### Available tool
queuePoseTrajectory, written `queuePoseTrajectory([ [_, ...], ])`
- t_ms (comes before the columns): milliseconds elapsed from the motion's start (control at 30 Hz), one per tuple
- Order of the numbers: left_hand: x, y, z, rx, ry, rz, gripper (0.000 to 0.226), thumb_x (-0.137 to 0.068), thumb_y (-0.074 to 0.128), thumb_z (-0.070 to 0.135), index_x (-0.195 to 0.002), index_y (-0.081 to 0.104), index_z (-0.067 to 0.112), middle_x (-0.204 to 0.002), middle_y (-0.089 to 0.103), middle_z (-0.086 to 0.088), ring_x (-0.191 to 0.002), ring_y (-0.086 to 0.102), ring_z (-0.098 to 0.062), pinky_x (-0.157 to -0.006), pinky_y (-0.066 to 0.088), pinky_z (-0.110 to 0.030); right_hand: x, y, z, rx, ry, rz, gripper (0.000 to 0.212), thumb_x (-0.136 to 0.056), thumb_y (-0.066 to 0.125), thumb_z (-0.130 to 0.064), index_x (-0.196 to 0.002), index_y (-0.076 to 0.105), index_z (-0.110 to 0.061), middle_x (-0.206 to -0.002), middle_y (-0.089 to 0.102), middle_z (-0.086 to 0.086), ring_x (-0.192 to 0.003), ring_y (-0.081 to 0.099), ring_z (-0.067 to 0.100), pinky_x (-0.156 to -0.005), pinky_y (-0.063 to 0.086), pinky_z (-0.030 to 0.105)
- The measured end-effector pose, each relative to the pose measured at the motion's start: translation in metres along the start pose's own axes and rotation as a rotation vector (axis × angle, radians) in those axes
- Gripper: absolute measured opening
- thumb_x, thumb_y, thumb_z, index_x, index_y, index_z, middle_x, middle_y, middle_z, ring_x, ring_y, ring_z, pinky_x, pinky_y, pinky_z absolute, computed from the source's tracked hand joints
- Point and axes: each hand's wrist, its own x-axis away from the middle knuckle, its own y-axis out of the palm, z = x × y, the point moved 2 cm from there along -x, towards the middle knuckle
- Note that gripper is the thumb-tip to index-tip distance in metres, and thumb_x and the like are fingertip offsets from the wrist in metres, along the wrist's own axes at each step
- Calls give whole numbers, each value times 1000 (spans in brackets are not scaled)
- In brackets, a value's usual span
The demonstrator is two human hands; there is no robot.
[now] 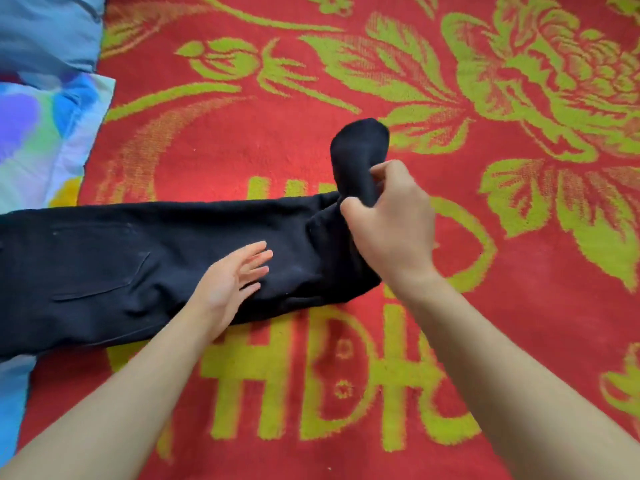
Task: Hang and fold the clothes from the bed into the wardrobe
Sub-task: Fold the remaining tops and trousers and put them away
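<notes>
Black trousers (121,265) lie flat across the left half of the bed, their back pocket facing up. My left hand (232,282) rests on them with straight fingers, pressing the cloth near the middle. My right hand (391,220) grips the right end of the trousers, and that end stands up above my fingers as a dark rounded flap (360,147). The wardrobe is out of sight.
A red blanket with green flowers and letters (485,237) covers the bed. At the far left lie a blue pillow (45,29) and a multicoloured sheet (38,133).
</notes>
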Motion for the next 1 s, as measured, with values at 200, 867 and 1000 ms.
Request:
queuePoseTrajectory([
  [200, 31, -99, 21, 349, -139, 16, 68, -77, 39, 69, -109, 67, 16, -108, 70, -7, -98, 66, -24, -85, 48, -40, 104, 110, -88, 25, -333, -692, 45, -96, 44, -36, -136, 42, -14, -118, 55, 8, -110, 46, 28, -90, 37, 38],
  [867, 26, -107, -15, -994, 403, 450, 40, -96, 44, 11, -137, 47, 14, -145, 38, -4, -130, 36, -26, -101, 32, -37, 39, 83, -27, -281, 458, -253, 18, -77, 68, -6, -95, 64, -7, -75, 60, -3, -70, 56, 19, -60, 43, 29],
  [1000, 38, -137, -20, -635, 227, 194, 40, -97, 40, 1, -133, 50, 13, -141, 45, -2, -132, 38, -12, -104, 26, -14, 63, 88, -138, -76, 90, -185, 17, -78, 61, -13, -94, 59, -16, -83, 61, -5, -83, 56, 22, -70, 40, 31],
])
